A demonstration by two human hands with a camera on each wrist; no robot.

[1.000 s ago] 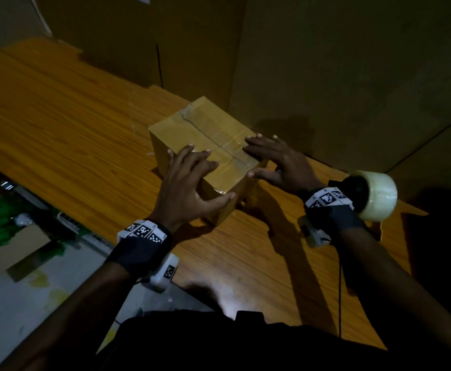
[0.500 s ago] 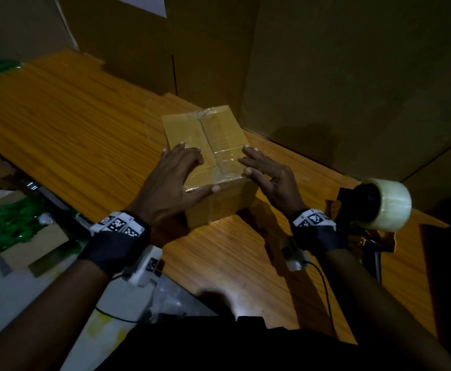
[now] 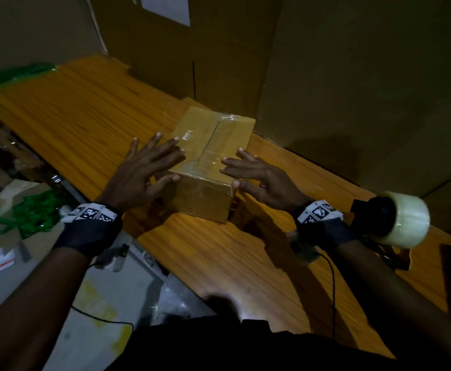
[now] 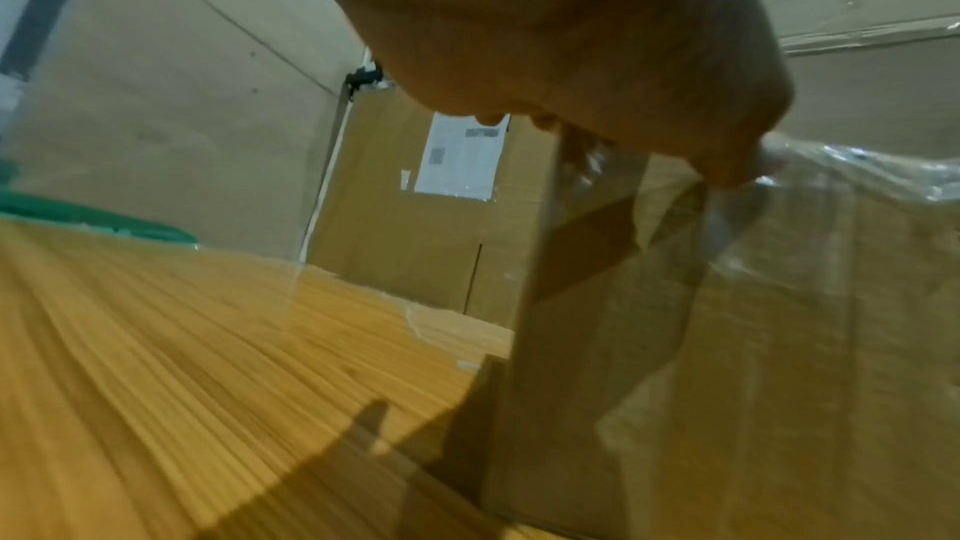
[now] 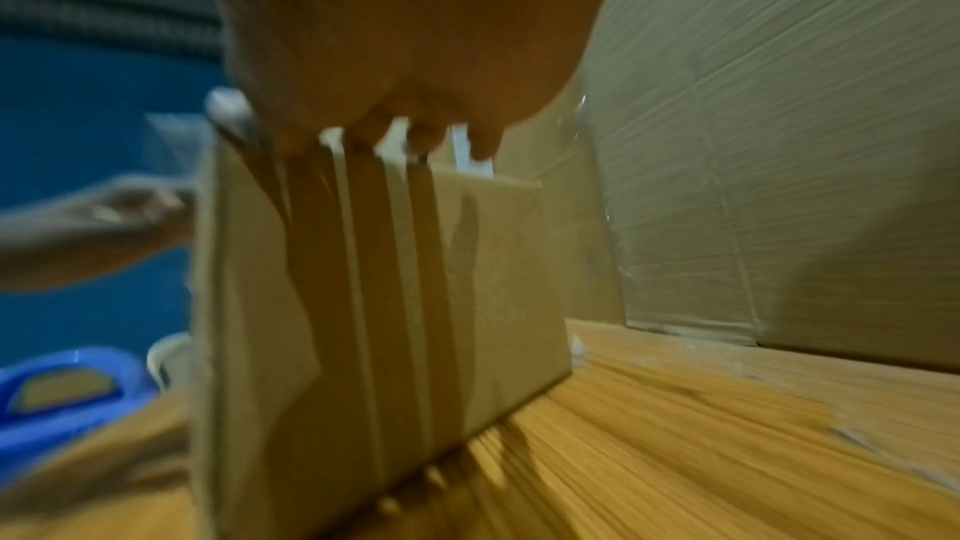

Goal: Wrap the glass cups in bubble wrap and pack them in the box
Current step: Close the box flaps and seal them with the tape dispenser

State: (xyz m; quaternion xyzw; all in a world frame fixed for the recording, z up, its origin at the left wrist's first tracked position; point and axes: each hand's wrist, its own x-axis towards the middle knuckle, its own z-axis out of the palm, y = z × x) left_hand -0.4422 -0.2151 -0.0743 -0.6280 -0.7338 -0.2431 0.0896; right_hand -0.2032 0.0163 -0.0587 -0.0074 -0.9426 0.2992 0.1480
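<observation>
Head view: the sealed box (image 3: pixel 211 162) is seen on the desk (image 3: pixel 66 124) at frame centre, its long axis running from lower left to upper right. The left hand (image 3: pixel 144 172) is laid with spread, straight fingers against its left edge; the right hand (image 3: pixel 261 178) is pressed likewise against its right edge. Nothing is grasped. A tape dispenser (image 3: pixel 395 220) is seen at lower right.

Left wrist view: glossy tape (image 4: pixel 831 187) is seen over the cardboard corner, likely slippery.

Right wrist view: the picture is blurred; straight fingers (image 5: pixel 374 130) are seen over the top edge.

Fragile contents are presumed; opposite side walls should be held.
</observation>
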